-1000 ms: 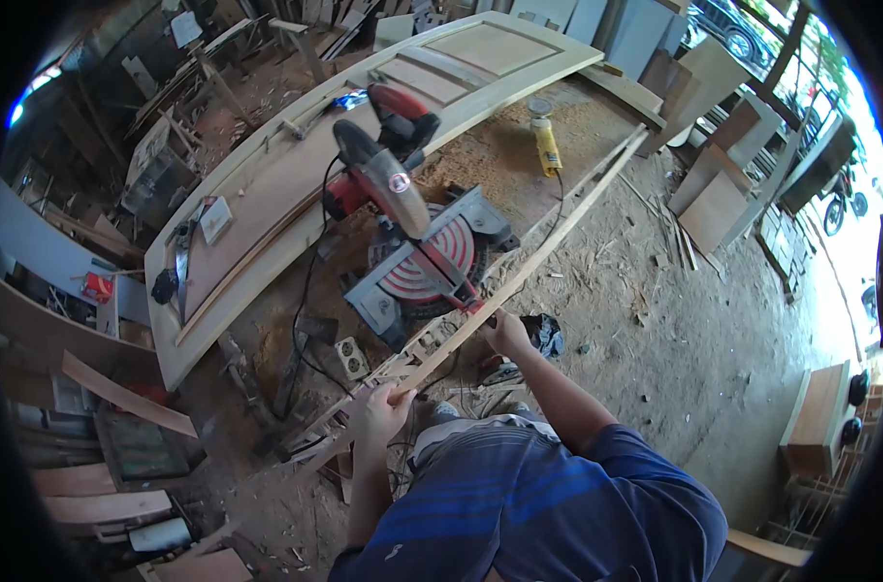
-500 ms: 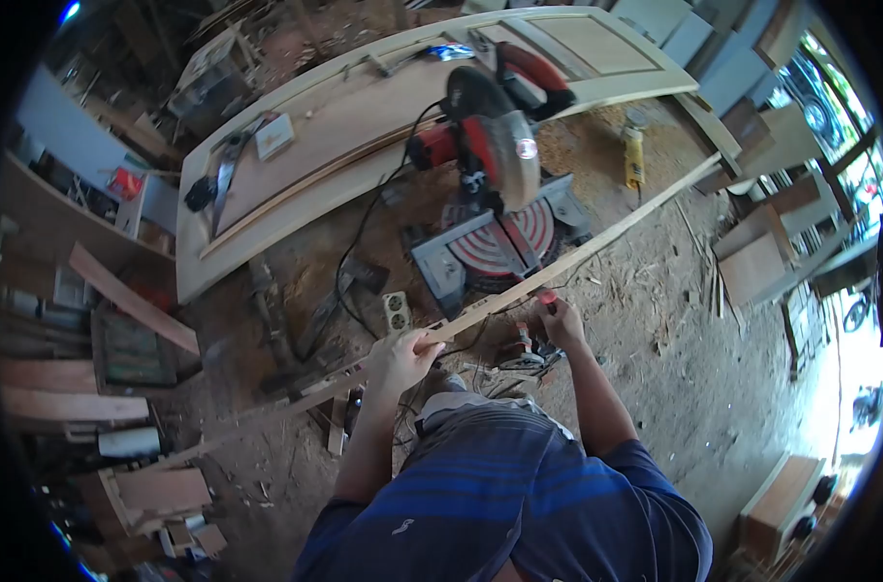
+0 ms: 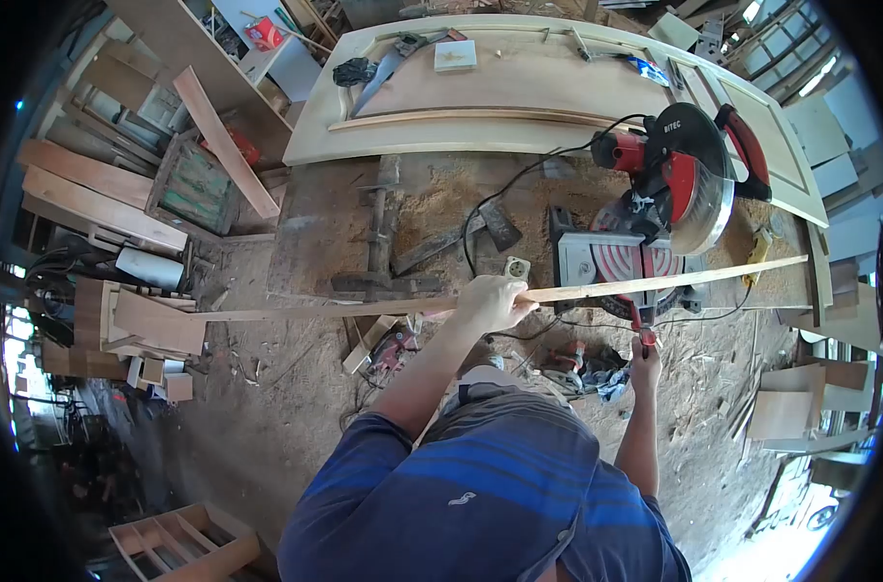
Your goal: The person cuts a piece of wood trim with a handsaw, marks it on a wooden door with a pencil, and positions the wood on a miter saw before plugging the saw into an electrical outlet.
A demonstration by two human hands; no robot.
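Observation:
My left hand is closed round a long thin wooden strip, which runs nearly level across the view. The strip's right part lies over the front of a red and black miter saw with a striped round base. Its blade guard is raised above the strip. Below the saw, my right hand is closed on the red handle at the front of the saw's base. A white power socket sits just above my left hand.
Behind the saw lies a large panelled door with a handsaw on it. An axe and a clamp rest on the bench. Power tools and cables lie on the floor. Boards stand at both sides.
The view has turned left, so the strip now looks level. My right hand has left the strip and now holds the red handle. My left hand still grips the strip.

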